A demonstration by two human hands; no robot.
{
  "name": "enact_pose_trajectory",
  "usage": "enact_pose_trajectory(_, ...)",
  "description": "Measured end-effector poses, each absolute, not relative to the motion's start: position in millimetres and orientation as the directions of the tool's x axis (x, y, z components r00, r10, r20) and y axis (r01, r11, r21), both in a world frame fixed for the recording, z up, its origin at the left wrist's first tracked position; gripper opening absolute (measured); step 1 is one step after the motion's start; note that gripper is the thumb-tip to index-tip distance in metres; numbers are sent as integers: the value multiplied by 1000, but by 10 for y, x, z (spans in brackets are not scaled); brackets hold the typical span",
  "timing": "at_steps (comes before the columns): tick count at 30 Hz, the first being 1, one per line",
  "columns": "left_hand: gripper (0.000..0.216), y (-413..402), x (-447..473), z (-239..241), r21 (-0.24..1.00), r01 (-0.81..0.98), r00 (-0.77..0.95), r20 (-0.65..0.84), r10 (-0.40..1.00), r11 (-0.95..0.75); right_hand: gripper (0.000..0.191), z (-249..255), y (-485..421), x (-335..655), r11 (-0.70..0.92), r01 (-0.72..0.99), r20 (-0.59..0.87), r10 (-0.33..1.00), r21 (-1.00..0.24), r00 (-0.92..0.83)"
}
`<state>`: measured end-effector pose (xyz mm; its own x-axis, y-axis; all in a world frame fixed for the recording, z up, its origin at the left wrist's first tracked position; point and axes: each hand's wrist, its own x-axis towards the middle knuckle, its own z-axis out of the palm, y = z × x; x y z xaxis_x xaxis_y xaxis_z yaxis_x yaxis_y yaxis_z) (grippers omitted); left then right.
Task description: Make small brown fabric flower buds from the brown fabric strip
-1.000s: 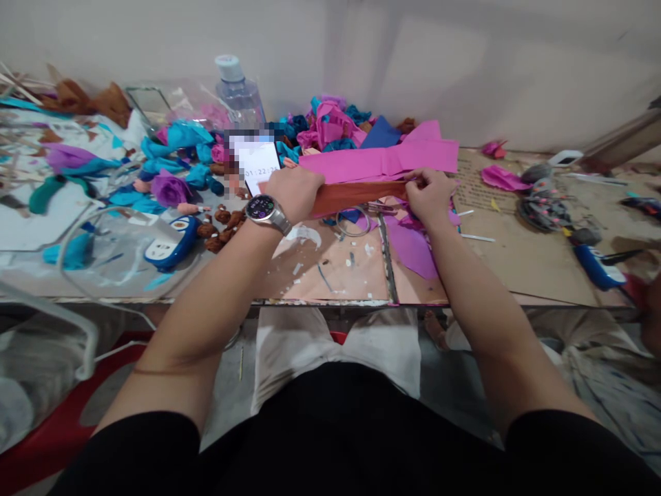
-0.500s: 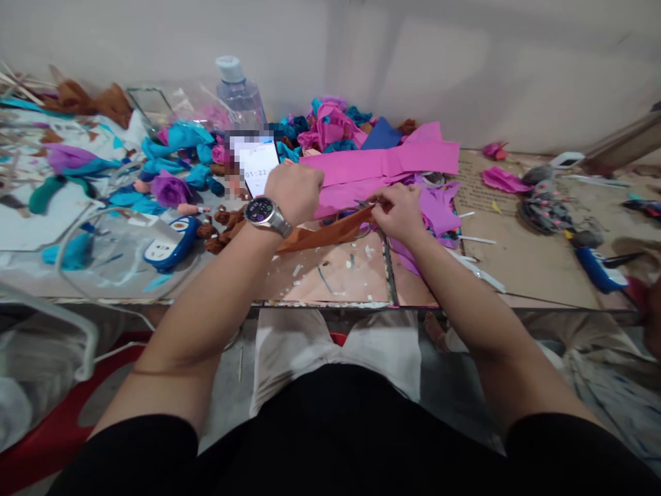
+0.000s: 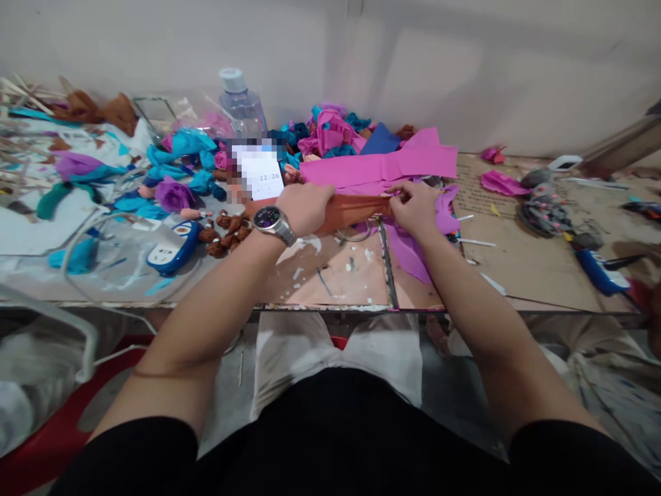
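A brown crepe paper strip [image 3: 356, 210] is stretched between my two hands above the table. My left hand [image 3: 308, 207], with a watch on its wrist, is closed on the strip's left part, its fingertips mostly hidden under the knuckles. At the right end, my right hand [image 3: 416, 207] pinches the strip between thumb and fingers. Below the strip, a thin ring-shaped handle [image 3: 355, 236] shows partly; the rest of it is covered. Pink crepe paper [image 3: 382, 167] lies just behind the strip, and purple paper [image 3: 410, 255] is under my right hand.
A phone [image 3: 263, 176] showing a timer leans behind my left hand. Further left are small brown balls [image 3: 224, 234], a blue-and-white power strip [image 3: 173, 246] and a purple paper flower [image 3: 173, 194]. A bottle [image 3: 242, 103] stands behind. Cardboard [image 3: 496, 255] covers the right side.
The brown strip has risen and now spreads wider and flatter between my hands. Both hands stay closed on it; the scissors-like metal tip near my right hand no longer shows.
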<state>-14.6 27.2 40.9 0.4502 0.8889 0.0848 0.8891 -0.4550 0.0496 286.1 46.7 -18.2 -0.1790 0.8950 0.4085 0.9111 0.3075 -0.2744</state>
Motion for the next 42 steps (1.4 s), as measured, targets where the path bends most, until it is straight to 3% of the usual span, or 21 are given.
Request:
enact_pose_trajectory(2,41,280,-184,468,66,927,361,108,926,-369,27,-141,437,2803,206,909,421,906,-362,-38)
enact_pose_trajectory(4,39,279,-225,523,71,960,261,115,959,-270,25,-96,399,2737,163,912,393,920,-375,-3)
enact_pose_trajectory(7,39,262,-287,592,74,984,151,145,978,-163,27,-55,341,2660,185,923,337,939,-336,-66)
enact_pose_trajectory(11,45,223,-318,644,49,989,134,136,982,-142,34,-74,251,2559,352,884,325,912,-308,-250)
enact_pose_trajectory(15,44,184,-219,603,12,962,268,122,956,-271,39,-118,156,2401,468,831,323,870,-301,-373)
enact_pose_trajectory(19,46,129,-64,472,64,887,450,103,887,-458,38,-137,114,2298,472,820,337,868,-326,-366)
enact_pose_trajectory(22,61,108,-7,369,76,836,539,74,839,-544,38,-142,111,2290,459,808,352,874,-369,-336)
enact_pose_trajectory(30,36,244,-25,228,220,735,649,43,759,-641,35,-165,56,2261,518,729,370,850,-448,-376)
enact_pose_trajectory(37,35,328,-61,231,250,698,689,22,724,-671,32,-230,61,2262,604,639,406,795,-475,-450)
enact_pose_trajectory(42,32,339,-63,208,360,643,715,33,698,-676,24,-282,93,2281,619,587,433,785,-522,-443)
